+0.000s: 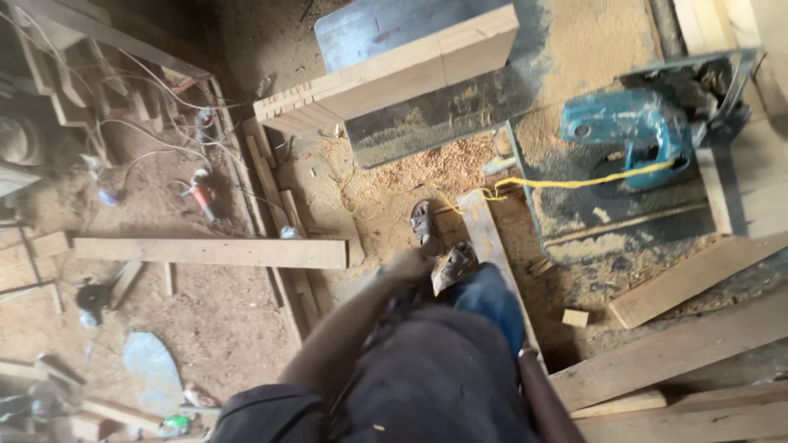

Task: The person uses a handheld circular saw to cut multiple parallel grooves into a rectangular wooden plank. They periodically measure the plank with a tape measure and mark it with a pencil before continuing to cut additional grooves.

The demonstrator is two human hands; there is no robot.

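The left hand (408,264) is blurred by the thigh, so its grip cannot be told; the right hand is hidden. Nearest lies a narrow plank (486,238) on the sawdust floor beside the sandalled feet (424,226). It is judged stiff and fairly light, best gripped by its long edges.

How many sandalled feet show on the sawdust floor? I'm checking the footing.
2: the forward sandalled foot beside the floor plank, and the nearer sandalled foot just behind it, partly covered by the left hand.

Plank stack (386,78) on table (427,123), saw (632,131) right.
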